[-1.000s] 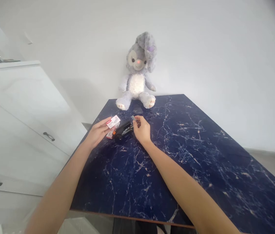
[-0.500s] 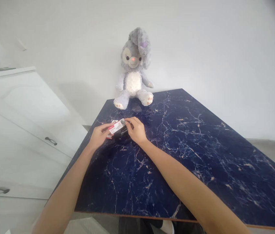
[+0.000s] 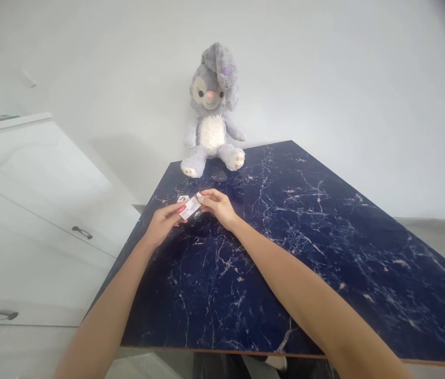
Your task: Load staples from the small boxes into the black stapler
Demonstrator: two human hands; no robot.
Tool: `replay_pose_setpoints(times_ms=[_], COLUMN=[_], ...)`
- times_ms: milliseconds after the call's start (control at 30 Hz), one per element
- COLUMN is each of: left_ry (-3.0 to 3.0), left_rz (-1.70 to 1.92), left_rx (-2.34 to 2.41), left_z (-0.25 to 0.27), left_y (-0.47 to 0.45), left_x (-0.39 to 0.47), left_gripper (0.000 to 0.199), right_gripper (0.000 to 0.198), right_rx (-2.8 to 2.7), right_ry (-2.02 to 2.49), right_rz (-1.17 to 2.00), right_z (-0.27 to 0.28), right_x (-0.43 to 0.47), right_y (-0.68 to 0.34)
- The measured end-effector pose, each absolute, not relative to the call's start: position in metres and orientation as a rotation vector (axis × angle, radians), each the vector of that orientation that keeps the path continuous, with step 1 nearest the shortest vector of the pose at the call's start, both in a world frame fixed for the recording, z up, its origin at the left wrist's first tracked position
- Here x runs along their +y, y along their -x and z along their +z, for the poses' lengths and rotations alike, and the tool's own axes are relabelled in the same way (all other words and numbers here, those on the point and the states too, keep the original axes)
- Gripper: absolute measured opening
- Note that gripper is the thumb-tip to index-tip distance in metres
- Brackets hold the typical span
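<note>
Between my two hands is a small red-and-white printed packet (image 3: 189,207), tilted, its lettering too small to read. My left hand (image 3: 162,222) pinches its red end with thumb and fingers. On the opposite upper corner the fingertips of my right hand (image 3: 218,207) are closed. Just behind the packet a white piece with dark markings (image 3: 183,198) shows in part; what it belongs to is hidden. Both hands are low over the dark blue marbled table (image 3: 222,284), near its far left part.
A grey plush rabbit (image 3: 211,131) sits at the table's back edge against the wall, beyond my hands. To the left stands a white cabinet (image 3: 29,210) with dark handles. My legs and a shoe show below the table's front edge.
The packet has turned a little and its right end now sits deeper in my right fingers. The whole view has shifted slightly; both hands stay in nearly the same place.
</note>
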State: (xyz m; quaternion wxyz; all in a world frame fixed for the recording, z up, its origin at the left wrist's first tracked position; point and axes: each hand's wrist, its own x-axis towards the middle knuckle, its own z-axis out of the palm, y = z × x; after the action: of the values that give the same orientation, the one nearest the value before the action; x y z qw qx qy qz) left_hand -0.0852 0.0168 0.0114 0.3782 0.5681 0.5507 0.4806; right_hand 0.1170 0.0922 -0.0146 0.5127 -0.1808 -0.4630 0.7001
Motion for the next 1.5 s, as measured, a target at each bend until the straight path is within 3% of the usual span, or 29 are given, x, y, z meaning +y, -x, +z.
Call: replay_pose_setpoints(times_ms=[267, 700, 900, 1200, 1500], left_ry=[-1.786, -1.784, -1.502, -1.566, -1.530], left_rz=[1.299, 1.420, 1.476, 1.425, 1.459], left_rx=[1.563, 1.581, 1.360, 1.354, 1.352], left_z=[0.007, 0.005, -0.002, -0.005, -0.011], left_y=[0.068, 0.051, 0.045, 0.033, 0.036], left_x=[0.009, 0.005, 0.010, 0.006, 0.009], left_gripper=[0.044, 0.037, 0.044, 0.041, 0.039], right_gripper=[0.033, 0.038, 0.041, 0.044, 0.040], right_rx=[-0.961, -1.065, -0.976, -0.800, -0.994], right_ry=[0.387, 0.448, 0.439, 0.615, 0.762], right_rz=[1.849, 1.777, 1.833, 1.588, 1.238], right_z=[-0.013, -0.014, -0.015, -0.020, -0.020], right_x=[0.093, 0.098, 0.098, 0.102, 0.097], right_y=[-0.122, -0.123, -0.121, -0.111, -0.108])
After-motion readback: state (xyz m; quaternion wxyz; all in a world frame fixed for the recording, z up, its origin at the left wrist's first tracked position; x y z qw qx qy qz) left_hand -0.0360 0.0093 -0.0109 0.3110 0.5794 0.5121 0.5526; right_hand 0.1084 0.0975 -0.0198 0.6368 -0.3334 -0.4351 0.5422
